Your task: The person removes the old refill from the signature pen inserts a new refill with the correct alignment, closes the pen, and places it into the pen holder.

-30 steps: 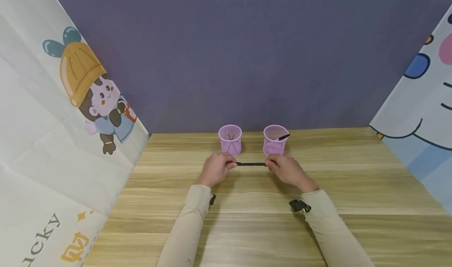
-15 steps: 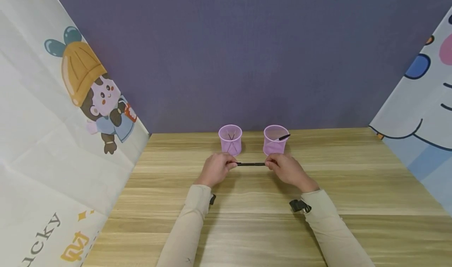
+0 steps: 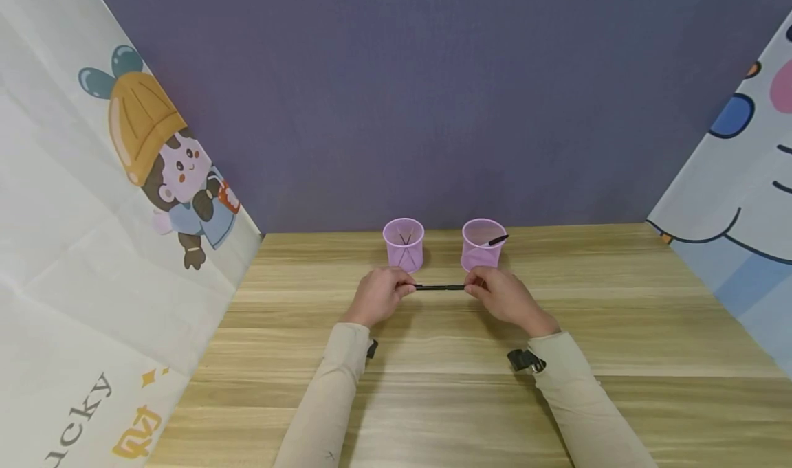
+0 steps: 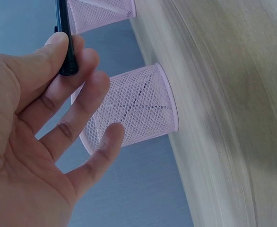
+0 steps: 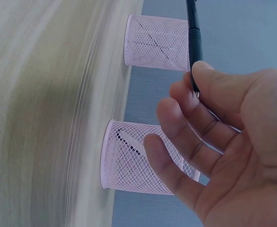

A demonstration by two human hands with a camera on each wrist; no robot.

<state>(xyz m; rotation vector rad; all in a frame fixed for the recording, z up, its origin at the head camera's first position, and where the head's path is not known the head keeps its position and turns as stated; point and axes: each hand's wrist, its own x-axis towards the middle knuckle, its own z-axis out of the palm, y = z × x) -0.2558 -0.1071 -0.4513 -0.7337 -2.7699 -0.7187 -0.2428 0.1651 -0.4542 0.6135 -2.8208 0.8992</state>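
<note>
A black pen (image 3: 440, 287) is held level above the table between both hands. My left hand (image 3: 379, 295) pinches its clip end between thumb and fingers, with the other fingers spread in the left wrist view. At the opposite end, my right hand (image 3: 504, 299) pinches the pen close to its metal writing tip (image 5: 196, 94), which shows bare in the right wrist view. Just beyond the hands stand two pink mesh pen cups. The left cup (image 3: 405, 255) has thin dark sticks crossed inside; a black-ended pen (image 3: 498, 240) leans out of the right cup (image 3: 479, 258).
The wood-grain table (image 3: 433, 399) meets a dark blue-grey wall panel (image 3: 458, 97) right behind the cups. White cloths with cartoon prints flank it, one at the left (image 3: 74, 234) and one at the right (image 3: 736, 200).
</note>
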